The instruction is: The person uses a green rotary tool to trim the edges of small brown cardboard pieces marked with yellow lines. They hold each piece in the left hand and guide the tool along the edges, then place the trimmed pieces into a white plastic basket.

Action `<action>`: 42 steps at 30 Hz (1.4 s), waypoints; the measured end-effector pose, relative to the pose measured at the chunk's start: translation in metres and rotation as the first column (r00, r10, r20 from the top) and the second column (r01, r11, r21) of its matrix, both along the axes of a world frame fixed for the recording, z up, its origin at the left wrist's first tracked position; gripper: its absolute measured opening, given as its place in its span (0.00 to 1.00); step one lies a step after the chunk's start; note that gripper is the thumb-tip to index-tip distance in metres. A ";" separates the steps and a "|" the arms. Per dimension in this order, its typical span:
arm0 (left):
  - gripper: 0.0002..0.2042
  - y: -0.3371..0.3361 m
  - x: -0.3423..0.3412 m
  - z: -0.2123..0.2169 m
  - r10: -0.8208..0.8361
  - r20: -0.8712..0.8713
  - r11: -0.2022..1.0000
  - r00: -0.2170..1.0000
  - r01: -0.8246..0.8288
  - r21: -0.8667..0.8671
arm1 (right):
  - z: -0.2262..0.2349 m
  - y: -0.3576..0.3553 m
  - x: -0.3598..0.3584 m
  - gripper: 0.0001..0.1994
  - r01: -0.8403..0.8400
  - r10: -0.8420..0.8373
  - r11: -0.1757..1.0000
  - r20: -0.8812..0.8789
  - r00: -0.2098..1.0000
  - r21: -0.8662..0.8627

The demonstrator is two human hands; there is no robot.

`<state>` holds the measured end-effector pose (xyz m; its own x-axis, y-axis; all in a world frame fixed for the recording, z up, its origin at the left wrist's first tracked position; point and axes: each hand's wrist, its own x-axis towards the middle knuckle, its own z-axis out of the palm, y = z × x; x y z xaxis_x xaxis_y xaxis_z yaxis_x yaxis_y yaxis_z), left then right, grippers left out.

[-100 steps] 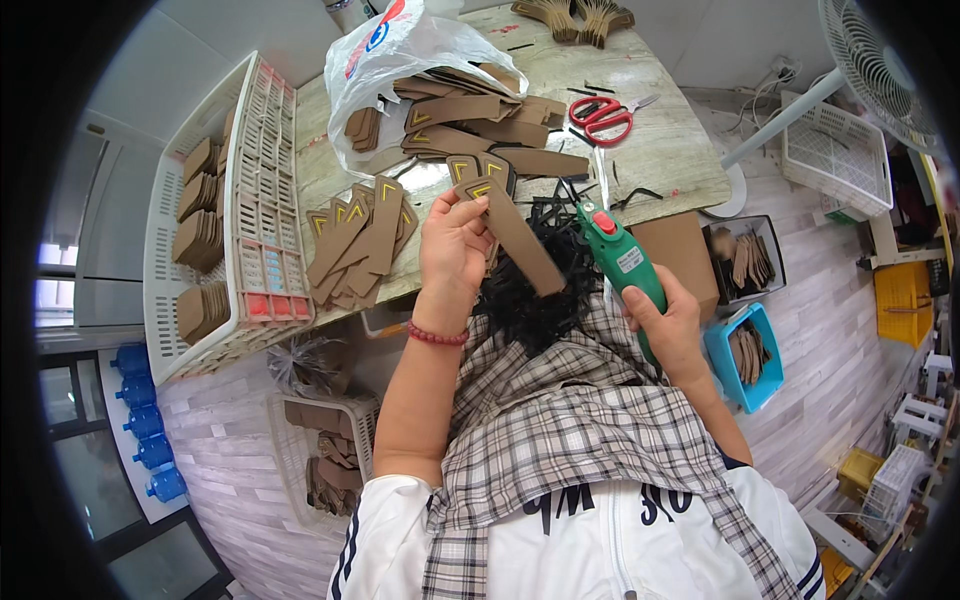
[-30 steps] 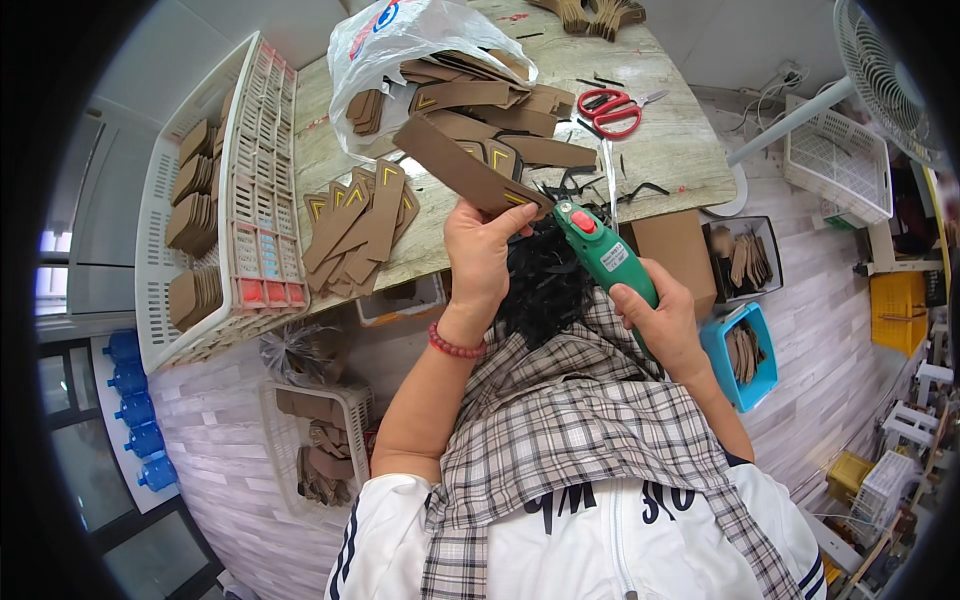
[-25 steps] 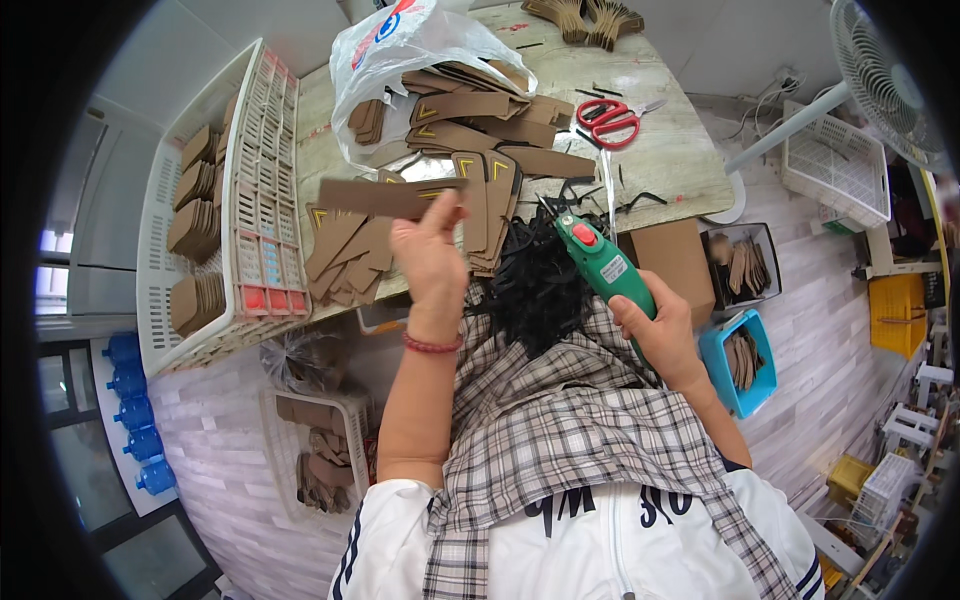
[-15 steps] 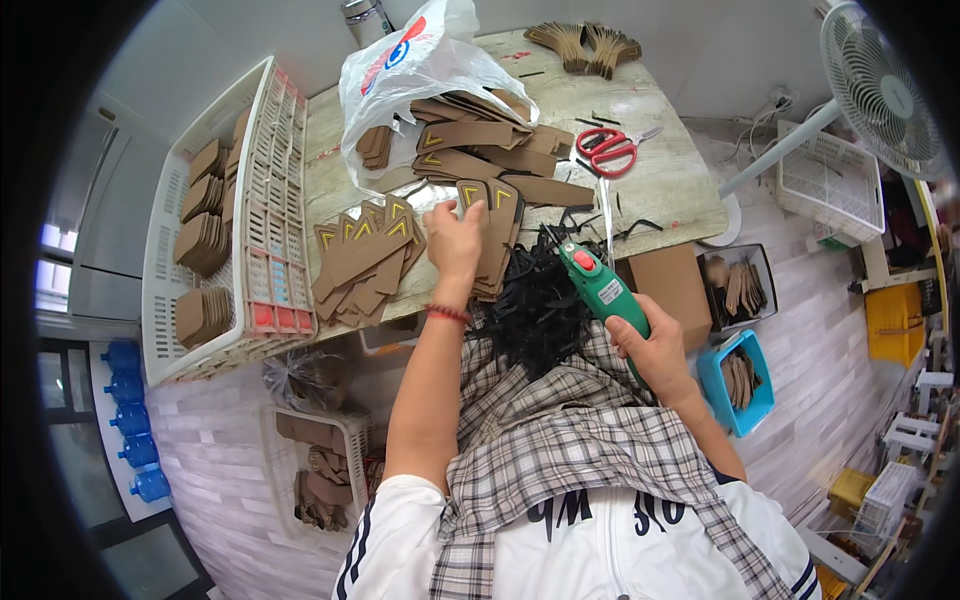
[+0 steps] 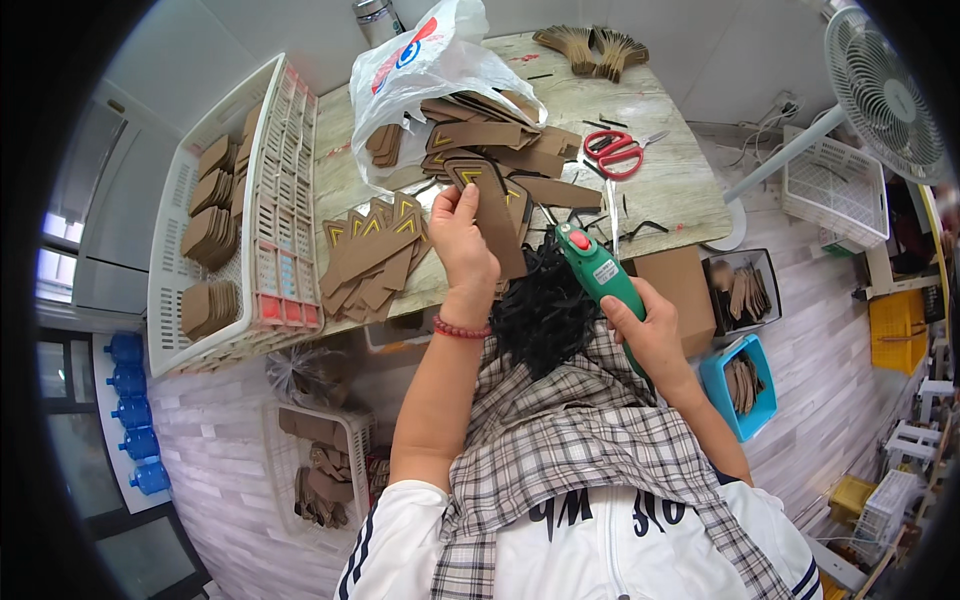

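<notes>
Head view showed me the left hand [image 5: 462, 240] pinching a brown strip [image 5: 492, 215], the right hand [image 5: 645, 330] wrapped around a green tool [image 5: 600, 280], near a white bag [image 5: 425, 75].

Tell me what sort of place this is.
Probably a small craft or piecework workshop: brown cut-out strips piled on a worktable, more stacked in a white basket, and a green hand tool in the right hand.

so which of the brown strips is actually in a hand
The brown strip pinched by the left hand, lifted above the table; the rest lie in piles.
</notes>
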<state>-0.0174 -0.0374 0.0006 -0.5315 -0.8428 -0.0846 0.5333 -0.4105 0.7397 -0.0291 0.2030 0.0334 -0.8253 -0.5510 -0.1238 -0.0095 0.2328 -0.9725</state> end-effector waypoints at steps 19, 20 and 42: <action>0.04 0.057 0.001 0.001 -0.210 0.024 0.977 0.978 0.208 0.048 | 0.002 0.010 -0.004 0.18 0.040 -0.040 0.999 0.006 0.999 -0.033; 0.04 0.058 0.001 0.001 -0.203 0.029 0.978 0.979 0.202 0.046 | 0.002 0.010 -0.004 0.17 0.040 -0.040 0.998 0.002 0.999 -0.040; 0.08 0.044 0.016 0.008 -0.188 0.249 0.889 0.950 0.273 -0.369 | 0.008 0.016 -0.006 0.17 -0.002 0.002 0.999 0.004 1.000 -0.043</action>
